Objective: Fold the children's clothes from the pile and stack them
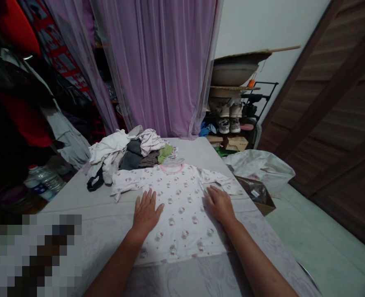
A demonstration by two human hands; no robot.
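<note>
I am looking down through the head camera, and I am seeing a white shirt [184,216] with little kitty pictures on it. The shirt is lying flat on a table [188,278] with a pale cover. Its pink neck is pointing away from me, and its sleeves are spreading out to both sides.

My left hand [147,211] is resting flat on the left side of the shirt. It is not gripping anything, and its fingers are spreading a little. My right hand [221,205] is touching the right side of the shirt, just below the sleeve. Its fingers are bending a bit, and I cannot tell if they are pinching the cloth.

A messy pile of clothes [133,152] is sitting behind the left sleeve of the shirt. I am seeing white, dark, brown and green bits in it. A purple curtain [160,70] is hanging behind the shirt. To the right of the shirt, past the table's side, an open box [267,208] is standing near a whitish plastic bag [259,165]. Some shoes [228,125] are sitting farther back on the right. Far to the left of the shirt, clear bottles [43,181] are standing low down.
</note>
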